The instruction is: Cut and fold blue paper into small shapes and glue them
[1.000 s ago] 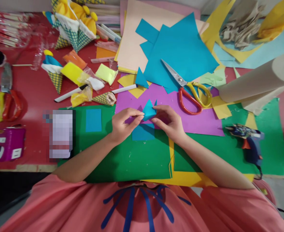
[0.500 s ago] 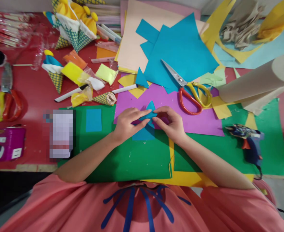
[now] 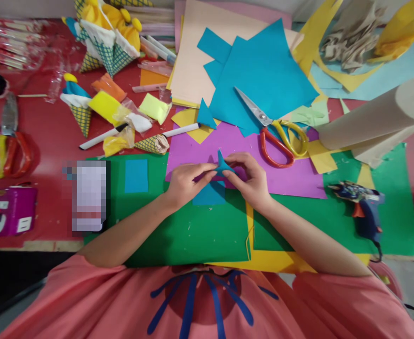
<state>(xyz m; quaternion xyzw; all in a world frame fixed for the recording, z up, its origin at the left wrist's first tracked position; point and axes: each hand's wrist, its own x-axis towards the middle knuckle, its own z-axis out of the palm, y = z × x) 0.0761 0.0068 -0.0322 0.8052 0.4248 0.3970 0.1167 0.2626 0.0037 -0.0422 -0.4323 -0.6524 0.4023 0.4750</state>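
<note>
My left hand [image 3: 187, 182] and my right hand [image 3: 249, 180] meet over the green sheet [image 3: 193, 226], both pinching a small folded blue paper piece [image 3: 221, 165] between thumb and fingers. The piece stands up as a narrow point between my fingertips. Under my hands lies another blue paper shape [image 3: 210, 194], flat on the green sheet. A purple sheet [image 3: 291, 176] lies just beyond my hands.
Red-and-yellow scissors [image 3: 279, 136] rest on a large blue sheet [image 3: 263, 75] behind my hands. A blue glue gun [image 3: 364, 209] sits at the right, a paper roll [image 3: 372, 117] above it. A blue rectangle [image 3: 136, 175], paper cones [image 3: 104, 40], pens and second scissors [image 3: 7, 146] crowd the left.
The blue piece between my fingers has been folded narrower, from a wide triangle to a slim upright point. My hands have drawn slightly closer together.
</note>
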